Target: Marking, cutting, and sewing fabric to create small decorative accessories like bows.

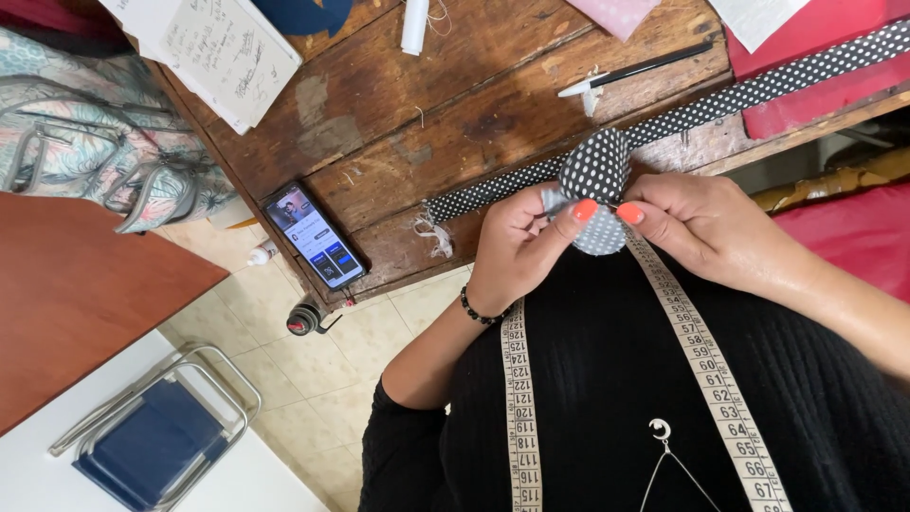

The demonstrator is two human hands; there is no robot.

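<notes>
Nearest the camera, a tape measure (706, 365) hangs round the person's neck over a black sweater (607, 379), its two ends running down either side. Just above it, both hands meet at the edge of the wooden desk (398, 104). The left hand (517, 246) is closed, thumb and fingers pinching a folded piece of black polka-dot fabric (595, 185); the right hand (697, 228) is closed in a fingertip pinch on the same piece from the opposite side. A thin pin or needle may sit between the fingertips, though it is too small to confirm. The fabric continues as a long dotted strip (758, 90) lying across the desk toward its far right corner. A phone (314, 236) lies at the desk's near left edge, a notebook (223, 52) at the far left, a pen (635, 71) beyond the strip. Likely risk: the fold slipping open if either pinch loosens, or a pricked fingertip.
</notes>
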